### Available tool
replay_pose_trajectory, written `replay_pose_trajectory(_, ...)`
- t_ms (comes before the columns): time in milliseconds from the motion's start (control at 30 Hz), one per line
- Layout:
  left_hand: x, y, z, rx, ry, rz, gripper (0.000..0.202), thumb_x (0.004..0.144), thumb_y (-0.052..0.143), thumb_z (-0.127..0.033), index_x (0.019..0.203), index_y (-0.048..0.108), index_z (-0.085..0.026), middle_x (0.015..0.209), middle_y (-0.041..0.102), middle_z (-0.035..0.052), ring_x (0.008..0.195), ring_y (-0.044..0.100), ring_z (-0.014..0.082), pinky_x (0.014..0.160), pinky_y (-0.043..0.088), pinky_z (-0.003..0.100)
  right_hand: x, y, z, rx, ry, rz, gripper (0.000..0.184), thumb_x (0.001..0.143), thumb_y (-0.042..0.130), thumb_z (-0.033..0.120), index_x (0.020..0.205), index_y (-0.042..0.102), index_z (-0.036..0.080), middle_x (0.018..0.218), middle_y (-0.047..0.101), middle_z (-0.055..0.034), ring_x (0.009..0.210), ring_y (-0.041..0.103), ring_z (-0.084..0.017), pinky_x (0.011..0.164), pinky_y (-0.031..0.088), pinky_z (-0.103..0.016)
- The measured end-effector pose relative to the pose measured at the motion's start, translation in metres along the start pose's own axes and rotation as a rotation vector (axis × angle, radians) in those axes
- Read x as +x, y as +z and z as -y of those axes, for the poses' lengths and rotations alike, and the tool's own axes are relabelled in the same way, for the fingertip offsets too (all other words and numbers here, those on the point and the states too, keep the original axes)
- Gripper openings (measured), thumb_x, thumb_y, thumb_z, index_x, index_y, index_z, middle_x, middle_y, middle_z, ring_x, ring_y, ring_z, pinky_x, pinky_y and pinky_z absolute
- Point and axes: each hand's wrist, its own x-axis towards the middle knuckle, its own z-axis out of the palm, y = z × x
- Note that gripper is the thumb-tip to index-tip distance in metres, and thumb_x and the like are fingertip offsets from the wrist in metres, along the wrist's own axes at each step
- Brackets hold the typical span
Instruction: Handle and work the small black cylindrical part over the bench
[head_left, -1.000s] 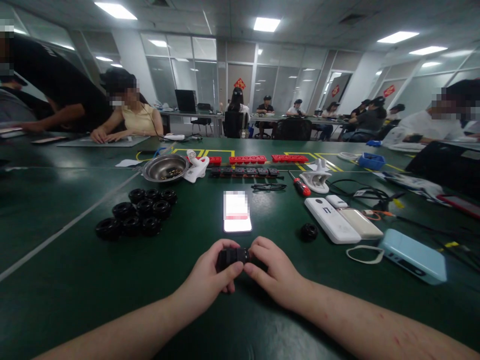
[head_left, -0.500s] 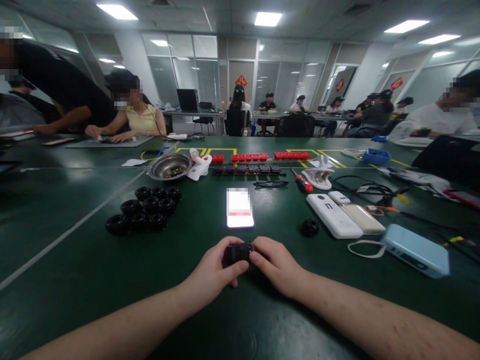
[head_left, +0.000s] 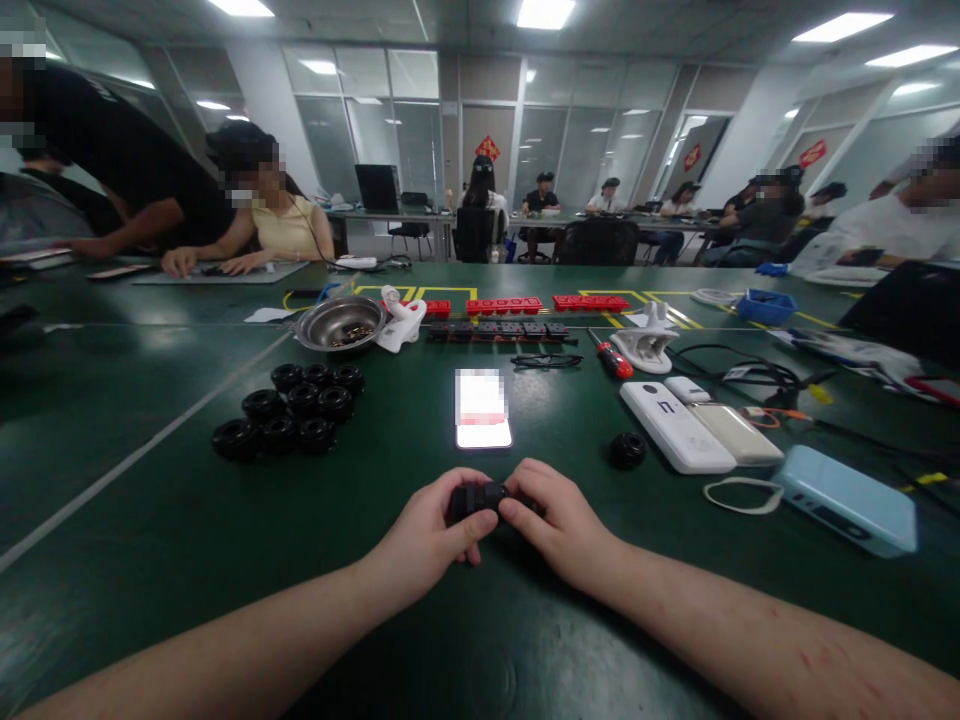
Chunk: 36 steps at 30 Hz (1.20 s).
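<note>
Just in front of the lit phone (head_left: 484,436), I hold a small black cylindrical part (head_left: 474,500) lengthwise between both hands. My left hand (head_left: 435,525) is closed around its left end, thumb along the near side. At the other end, my right hand (head_left: 551,515) pinches the tip between thumb and fingers, which hide part of it. Several round black parts with centre holes (head_left: 302,400) are grouped on the left of the green table. One similar black part (head_left: 627,450) lies alone to the right.
Farther back are a metal bowl (head_left: 341,322) with small brass-coloured pieces, red strips (head_left: 504,306), a black strip (head_left: 499,332), glasses (head_left: 546,361) and a screwdriver (head_left: 615,360). On the right lie a white power bank (head_left: 679,430), a light blue box (head_left: 847,500) and cables. People sit beyond.
The view has tilted down slightly. Both hands stay on the black cylindrical part; my right fingers have shifted a little at its right end, where more of it shows.
</note>
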Motion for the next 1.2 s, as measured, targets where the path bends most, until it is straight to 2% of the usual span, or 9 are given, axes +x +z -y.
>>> replay_pose_trajectory(100,0.003,-0.001,0.002,-0.019,-0.010,0.014,0.037,0.074,0.054,-0.044,0.092,0.048,-0.013,0.062,0.057,-0.0014,0.048,0.056,0.0110,0.045,0.040,0.022,-0.002,-0.002,0.005,0.002,-0.071,-0.031,0.014,0.078,0.057,0.029,0.083,0.054,0.016,0.079,0.050,-0.0031,0.075,0.048,-0.017,0.064,0.040,-0.029)
replay_pose_trajectory(300,0.001,0.001,0.000,-0.023,0.020,-0.034,0.033,0.074,0.055,-0.040,0.092,0.047,-0.014,0.059,0.055,-0.0039,0.048,0.054,0.0104,0.045,0.039,0.021,-0.006,-0.002,0.008,-0.011,-0.065,-0.055,0.032,0.073,0.062,0.032,0.098,0.049,0.016,0.089,0.052,-0.0051,0.080,0.050,-0.018,0.069,0.041,-0.030)
replay_pose_trajectory(400,-0.001,0.003,-0.003,-0.011,-0.003,-0.060,0.032,0.073,0.056,-0.035,0.096,0.046,-0.015,0.064,0.055,-0.0033,0.052,0.055,0.0106,0.046,0.040,0.021,-0.004,-0.001,0.003,0.035,0.033,0.011,0.017,0.083,0.046,0.032,0.087,0.051,0.016,0.074,0.053,-0.0016,0.067,0.050,-0.015,0.060,0.039,-0.027)
replay_pose_trajectory(533,0.000,0.001,-0.003,-0.009,-0.018,-0.031,0.033,0.074,0.055,-0.037,0.098,0.048,-0.015,0.066,0.057,-0.0017,0.051,0.056,0.0107,0.047,0.041,0.022,-0.001,-0.001,0.000,0.009,0.063,0.066,0.023,0.085,0.043,0.032,0.070,0.052,0.017,0.062,0.050,0.0011,0.058,0.047,-0.013,0.054,0.036,-0.025)
replay_pose_trajectory(633,0.002,-0.001,0.000,-0.033,-0.019,-0.006,0.037,0.075,0.051,-0.044,0.095,0.049,-0.013,0.066,0.058,0.0003,0.050,0.057,0.0116,0.046,0.041,0.023,-0.002,-0.002,0.004,-0.015,0.008,0.046,0.014,0.079,0.053,0.030,0.081,0.053,0.017,0.070,0.053,-0.0010,0.064,0.049,-0.015,0.058,0.039,-0.026)
replay_pose_trajectory(767,0.001,-0.002,0.000,-0.028,-0.007,-0.011,0.033,0.075,0.052,-0.043,0.089,0.049,-0.013,0.060,0.056,-0.0018,0.049,0.056,0.0116,0.046,0.041,0.022,-0.005,-0.002,0.008,-0.003,-0.042,0.004,0.029,0.075,0.059,0.028,0.100,0.049,0.017,0.089,0.056,-0.0051,0.079,0.051,-0.018,0.069,0.042,-0.030)
replay_pose_trajectory(900,-0.002,0.001,-0.003,0.015,0.014,-0.039,0.029,0.077,0.053,-0.037,0.095,0.049,-0.015,0.065,0.056,-0.0027,0.051,0.055,0.0106,0.047,0.041,0.022,-0.004,0.000,0.004,-0.013,0.010,-0.007,0.018,0.082,0.047,0.034,0.086,0.052,0.017,0.076,0.055,-0.0026,0.070,0.050,-0.016,0.062,0.040,-0.028)
replay_pose_trajectory(967,-0.002,0.001,-0.003,0.030,-0.010,-0.039,0.030,0.076,0.055,-0.036,0.096,0.048,-0.015,0.064,0.056,-0.0029,0.052,0.055,0.0108,0.048,0.041,0.022,-0.003,0.000,0.001,-0.022,0.030,0.021,0.024,0.086,0.040,0.034,0.073,0.053,0.017,0.067,0.053,-0.0007,0.063,0.049,-0.014,0.059,0.039,-0.027)
replay_pose_trajectory(1200,0.002,-0.001,0.003,-0.013,0.004,0.014,0.036,0.072,0.056,-0.042,0.092,0.053,-0.012,0.066,0.059,0.0007,0.050,0.056,0.0109,0.047,0.041,0.022,-0.001,-0.001,0.002,-0.018,-0.038,-0.020,0.025,0.084,0.046,0.033,0.065,0.051,0.017,0.061,0.052,-0.0002,0.058,0.048,-0.013,0.054,0.037,-0.024)
